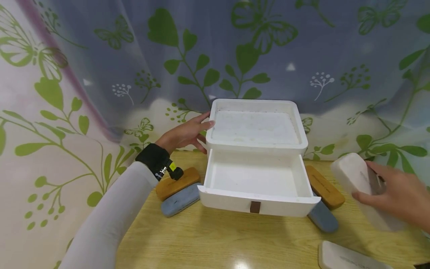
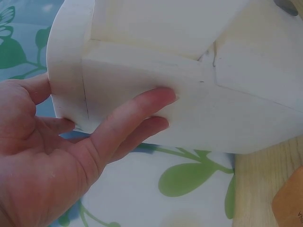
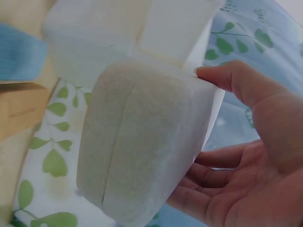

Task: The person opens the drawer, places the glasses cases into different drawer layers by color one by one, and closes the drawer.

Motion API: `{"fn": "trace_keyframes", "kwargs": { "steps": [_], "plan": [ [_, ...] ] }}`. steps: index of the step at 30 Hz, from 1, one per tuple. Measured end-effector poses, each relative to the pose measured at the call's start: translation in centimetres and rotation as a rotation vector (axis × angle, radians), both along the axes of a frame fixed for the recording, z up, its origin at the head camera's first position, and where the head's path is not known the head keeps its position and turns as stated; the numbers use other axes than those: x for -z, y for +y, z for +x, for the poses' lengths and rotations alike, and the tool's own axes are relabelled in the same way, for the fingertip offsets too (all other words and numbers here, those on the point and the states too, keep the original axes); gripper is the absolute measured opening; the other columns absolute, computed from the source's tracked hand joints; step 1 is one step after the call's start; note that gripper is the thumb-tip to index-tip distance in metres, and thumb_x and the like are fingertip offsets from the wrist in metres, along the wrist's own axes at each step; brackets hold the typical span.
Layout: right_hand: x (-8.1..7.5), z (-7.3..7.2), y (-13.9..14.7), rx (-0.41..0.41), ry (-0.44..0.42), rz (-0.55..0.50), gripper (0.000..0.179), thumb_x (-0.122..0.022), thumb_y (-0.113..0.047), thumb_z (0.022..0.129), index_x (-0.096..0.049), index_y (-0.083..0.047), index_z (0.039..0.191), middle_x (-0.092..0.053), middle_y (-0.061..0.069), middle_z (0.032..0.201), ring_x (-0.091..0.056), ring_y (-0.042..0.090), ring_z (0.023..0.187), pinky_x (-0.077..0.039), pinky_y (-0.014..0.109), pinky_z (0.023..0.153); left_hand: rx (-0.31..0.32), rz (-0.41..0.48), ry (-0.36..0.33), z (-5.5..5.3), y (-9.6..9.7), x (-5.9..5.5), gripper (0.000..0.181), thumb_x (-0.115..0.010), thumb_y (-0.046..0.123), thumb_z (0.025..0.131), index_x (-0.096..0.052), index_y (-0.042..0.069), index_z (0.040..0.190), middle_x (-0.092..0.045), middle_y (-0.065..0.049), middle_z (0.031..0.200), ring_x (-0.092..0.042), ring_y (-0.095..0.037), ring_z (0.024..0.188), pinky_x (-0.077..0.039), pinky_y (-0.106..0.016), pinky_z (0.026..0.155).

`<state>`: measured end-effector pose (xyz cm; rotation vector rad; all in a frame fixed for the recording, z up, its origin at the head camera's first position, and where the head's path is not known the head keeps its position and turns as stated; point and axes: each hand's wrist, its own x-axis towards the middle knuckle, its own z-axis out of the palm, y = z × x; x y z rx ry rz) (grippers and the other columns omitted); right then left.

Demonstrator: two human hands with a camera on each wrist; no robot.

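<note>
A white storage box stands at the back of the table, its drawer pulled out with the bare inside showing. My left hand touches the box's left side, thumb at the top rim. In the left wrist view, two straight fingers lie against the side wall. My right hand grips a white glasses case in the air, right of the box. Thumb and fingers hold its sides in the right wrist view, where a seam runs along the case.
Left of the drawer lie an orange-brown case and a blue-grey case. Another brown case and blue-grey case lie to its right. A second white case is near the front right. A patterned curtain hangs behind.
</note>
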<state>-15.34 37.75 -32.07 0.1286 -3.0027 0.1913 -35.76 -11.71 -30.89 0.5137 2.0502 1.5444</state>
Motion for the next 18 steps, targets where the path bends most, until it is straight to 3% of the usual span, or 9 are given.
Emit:
{"fn": "trace_keyframes", "kwargs": {
  "steps": [7,18],
  "plan": [
    [-1.5,-0.3,-1.1,-0.023,0.009,0.058,0.114,-0.089,-0.056,0.074,-0.044,0.026,0.139,-0.057,0.049,0.122,-0.066,0.054,0.088,-0.058,0.055,0.062,0.003,-0.009,0.004,0.1,0.1,0.1,0.066,-0.044,0.038,0.112,-0.009,0.036,0.168,-0.043,-0.016,0.16,-0.073,-0.042,0.105,-0.058,-0.066,0.09],
    [-4.2,-0.6,-2.8,-0.104,0.164,0.078,0.108,-0.093,-0.049,0.069,-0.05,0.021,0.139,-0.061,0.047,0.118,-0.069,0.045,0.075,-0.058,0.052,0.057,0.002,-0.012,0.007,0.0,-0.1,0.0,0.067,-0.044,0.039,0.112,-0.008,0.036,0.168,-0.041,-0.015,0.161,-0.072,-0.044,0.107,-0.06,-0.064,0.088]
  ]
}}
